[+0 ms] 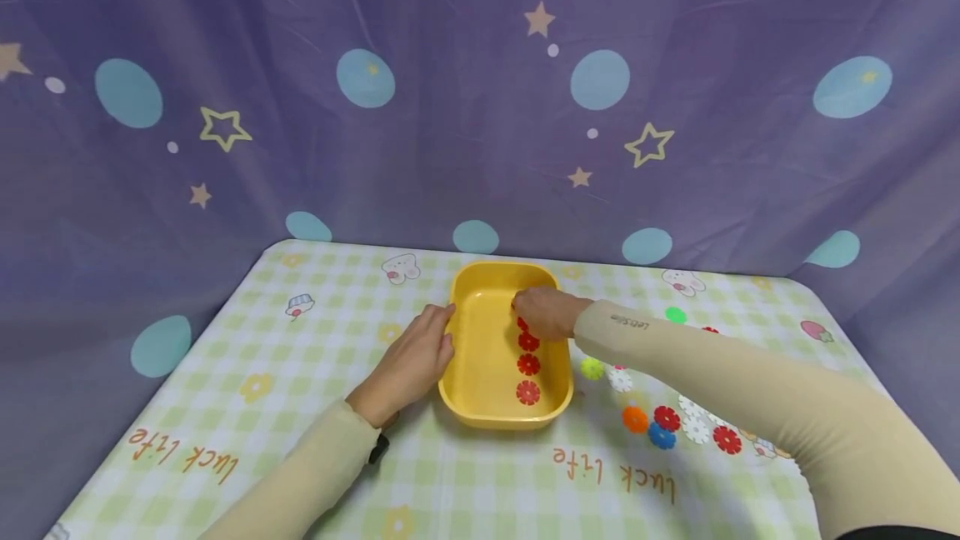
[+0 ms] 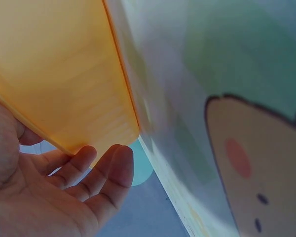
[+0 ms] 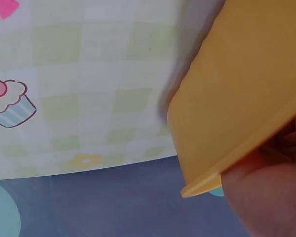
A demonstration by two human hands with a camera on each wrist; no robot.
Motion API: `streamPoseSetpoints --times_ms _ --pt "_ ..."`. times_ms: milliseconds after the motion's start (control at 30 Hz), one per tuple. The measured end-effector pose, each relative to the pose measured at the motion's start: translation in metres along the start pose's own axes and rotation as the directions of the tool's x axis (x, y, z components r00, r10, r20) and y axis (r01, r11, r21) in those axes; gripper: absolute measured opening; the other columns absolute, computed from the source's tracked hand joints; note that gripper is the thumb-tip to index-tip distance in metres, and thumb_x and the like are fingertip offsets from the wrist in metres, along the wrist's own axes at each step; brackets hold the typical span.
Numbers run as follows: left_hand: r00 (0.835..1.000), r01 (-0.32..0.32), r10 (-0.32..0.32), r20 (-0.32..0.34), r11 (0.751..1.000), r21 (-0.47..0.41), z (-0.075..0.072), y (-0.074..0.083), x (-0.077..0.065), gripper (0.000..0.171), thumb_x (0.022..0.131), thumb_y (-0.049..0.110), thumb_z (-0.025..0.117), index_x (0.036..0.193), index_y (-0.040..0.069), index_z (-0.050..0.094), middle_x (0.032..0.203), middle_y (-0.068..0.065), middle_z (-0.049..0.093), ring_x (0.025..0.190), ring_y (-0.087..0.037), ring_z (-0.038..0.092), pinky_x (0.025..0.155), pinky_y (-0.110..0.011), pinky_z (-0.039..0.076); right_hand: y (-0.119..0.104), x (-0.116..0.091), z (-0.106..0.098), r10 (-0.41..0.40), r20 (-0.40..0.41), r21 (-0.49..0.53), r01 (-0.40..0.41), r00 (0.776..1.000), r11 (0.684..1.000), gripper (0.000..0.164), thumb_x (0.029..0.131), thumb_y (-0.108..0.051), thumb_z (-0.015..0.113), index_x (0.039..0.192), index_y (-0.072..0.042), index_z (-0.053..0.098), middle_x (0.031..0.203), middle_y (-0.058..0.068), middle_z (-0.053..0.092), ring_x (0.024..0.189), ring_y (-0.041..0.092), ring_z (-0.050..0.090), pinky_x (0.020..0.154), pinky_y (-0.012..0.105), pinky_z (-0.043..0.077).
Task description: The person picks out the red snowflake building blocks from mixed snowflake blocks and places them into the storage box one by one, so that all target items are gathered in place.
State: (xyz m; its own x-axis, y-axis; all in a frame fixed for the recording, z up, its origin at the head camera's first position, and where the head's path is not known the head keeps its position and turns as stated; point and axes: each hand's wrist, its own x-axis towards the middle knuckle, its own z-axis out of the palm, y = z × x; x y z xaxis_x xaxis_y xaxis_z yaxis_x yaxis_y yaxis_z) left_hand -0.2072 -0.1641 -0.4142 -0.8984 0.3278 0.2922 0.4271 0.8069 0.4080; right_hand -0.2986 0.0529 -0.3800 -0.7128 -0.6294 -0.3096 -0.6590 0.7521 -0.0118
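Observation:
A yellow plastic basin (image 1: 483,357) stands at the middle of the table. My left hand (image 1: 412,361) rests against its left side; in the left wrist view the loosely bent fingers (image 2: 121,165) touch the outside near the rim. Inside the basin, several red notched discs (image 1: 528,364) lie in a column along the right side. My right hand (image 1: 551,312) reaches over the right wall and pinches a red notched disc (image 1: 514,304) at the column's far end, mostly covered by the fingers. In the right wrist view the basin wall (image 3: 237,98) hides the fingertips.
Loose notched discs lie right of the basin, partly under the right forearm: orange (image 1: 635,419), blue (image 1: 662,436), red (image 1: 727,439), white (image 1: 620,379), yellow-green (image 1: 592,368) and green (image 1: 676,315). A checked cloth (image 1: 337,357) covers the table; a purple curtain (image 1: 420,165) hangs behind.

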Motion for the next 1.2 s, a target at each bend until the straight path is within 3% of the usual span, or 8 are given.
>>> streamPoseSetpoints --times_ms 233,300,433,533,733,900,1067,1200 --pt "1.0 0.011 -0.011 0.006 1.0 -0.003 0.001 0.002 0.001 0.045 0.094 0.01 0.051 0.136 -0.005 0.043 0.116 -0.01 0.05 0.104 -0.023 0.05 0.091 -0.038 0.043 0.002 -0.009 -0.007 0.006 0.045 -0.014 -0.006 0.999 1.0 0.009 0.091 -0.01 0.055 0.098 -0.005 0.059 0.089 0.005 0.051 0.079 0.021 0.052 0.08 0.029 0.047" --pt "1.0 0.009 -0.009 0.017 1.0 0.0 0.002 0.003 0.003 0.045 0.094 0.01 0.051 0.136 -0.005 0.043 0.117 -0.01 0.05 0.105 -0.023 0.05 0.091 -0.038 0.043 0.007 -0.018 -0.012 -0.013 0.006 0.034 0.013 1.0 0.999 0.016 0.091 -0.008 0.053 0.104 -0.003 0.062 0.1 0.008 0.055 0.085 0.022 0.056 0.083 0.029 0.048" --pt "0.999 0.015 -0.015 0.038 1.0 0.01 0.002 0.006 0.005 0.045 0.095 0.011 0.049 0.137 -0.004 0.042 0.119 -0.01 0.049 0.106 -0.023 0.049 0.091 -0.039 0.044 0.03 -0.052 -0.031 -0.086 -0.173 0.169 0.116 0.981 0.979 0.026 0.09 -0.002 0.054 0.113 0.001 0.066 0.121 0.016 0.054 0.106 0.03 0.055 0.094 0.039 0.044" --pt "0.999 0.017 -0.017 0.045 1.0 0.014 0.0 0.006 0.005 0.046 0.096 0.012 0.049 0.138 -0.004 0.041 0.12 -0.011 0.049 0.105 -0.023 0.049 0.089 -0.04 0.044 0.056 -0.087 -0.037 -0.039 -0.226 0.273 0.102 0.973 0.957 0.026 0.092 -0.007 0.058 0.117 -0.002 0.065 0.12 0.014 0.056 0.105 0.027 0.056 0.089 0.039 0.047" --pt "0.998 0.031 -0.032 0.05 0.999 0.013 -0.002 0.005 0.004 0.045 0.096 0.012 0.047 0.138 -0.004 0.04 0.121 -0.011 0.048 0.105 -0.023 0.048 0.09 -0.04 0.044 0.102 -0.156 0.011 0.117 -0.086 0.455 -0.065 0.989 0.888 0.028 0.088 -0.01 0.066 0.116 -0.005 0.064 0.114 0.01 0.06 0.099 0.027 0.058 0.082 0.04 0.05" --pt "0.998 0.029 -0.029 0.056 1.0 0.008 -0.005 0.002 0.005 0.046 0.097 0.013 0.046 0.139 -0.005 0.039 0.123 -0.013 0.047 0.106 -0.024 0.049 0.09 -0.041 0.044 0.129 -0.2 0.06 0.22 -0.106 0.492 -0.141 0.97 0.859 0.025 0.081 -0.004 0.072 0.106 -0.003 0.067 0.101 0.007 0.062 0.088 0.025 0.056 0.076 0.041 0.049" --pt "0.998 0.023 -0.024 0.057 1.0 0.008 -0.005 0.003 0.009 0.046 0.096 0.011 0.047 0.138 -0.006 0.04 0.121 -0.014 0.047 0.105 -0.024 0.049 0.089 -0.041 0.044 0.142 -0.217 0.094 0.301 -0.125 0.535 -0.191 0.945 0.823 0.026 0.079 -0.01 0.075 0.103 -0.006 0.067 0.095 0.003 0.06 0.081 0.02 0.053 0.071 0.037 0.046" --pt "0.997 0.035 -0.035 0.07 0.999 -0.005 0.0 0.006 0.012 0.047 0.096 0.011 0.046 0.139 -0.007 0.039 0.12 -0.013 0.047 0.106 -0.023 0.048 0.089 -0.04 0.044 0.149 -0.219 0.105 0.339 -0.148 0.561 -0.203 0.929 0.802 0.025 0.078 -0.014 0.077 0.101 -0.007 0.067 0.09 0.002 0.058 0.074 0.018 0.048 0.067 0.034 0.044"
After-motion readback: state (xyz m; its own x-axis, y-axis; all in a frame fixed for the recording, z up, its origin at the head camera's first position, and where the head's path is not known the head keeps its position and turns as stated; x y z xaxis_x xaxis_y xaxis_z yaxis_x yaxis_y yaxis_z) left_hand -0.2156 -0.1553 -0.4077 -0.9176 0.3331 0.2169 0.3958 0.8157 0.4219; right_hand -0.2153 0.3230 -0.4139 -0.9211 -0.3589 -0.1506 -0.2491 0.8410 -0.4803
